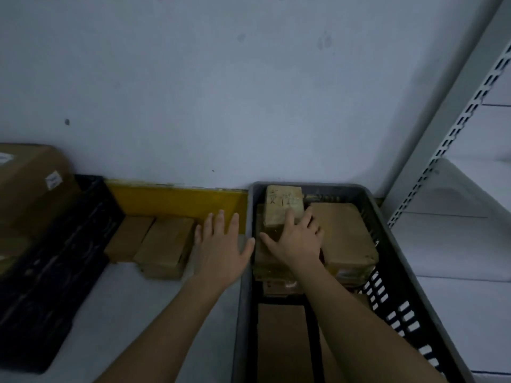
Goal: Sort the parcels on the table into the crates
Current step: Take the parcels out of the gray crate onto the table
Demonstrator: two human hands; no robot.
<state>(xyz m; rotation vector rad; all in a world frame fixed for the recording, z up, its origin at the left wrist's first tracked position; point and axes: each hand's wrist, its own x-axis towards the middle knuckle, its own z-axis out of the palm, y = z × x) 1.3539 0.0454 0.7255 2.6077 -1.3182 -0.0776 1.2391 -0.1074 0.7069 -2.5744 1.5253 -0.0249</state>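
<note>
Now the big grey crate (392, 236) at lower right holds brown parcels. Left of it, two parcels (154, 244) lie on the desk (116, 313). The right hand (297, 239) rests on a small parcel (282, 205) inside, grip loose. The left hand (221, 241) is spread wide, holding nothing.

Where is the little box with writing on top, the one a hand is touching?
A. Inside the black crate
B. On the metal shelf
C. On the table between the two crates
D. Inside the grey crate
D: the right hand rests on the small written-on parcel, which sits on other parcels inside the grey crate, while the left hand hovers open over the table.
</note>
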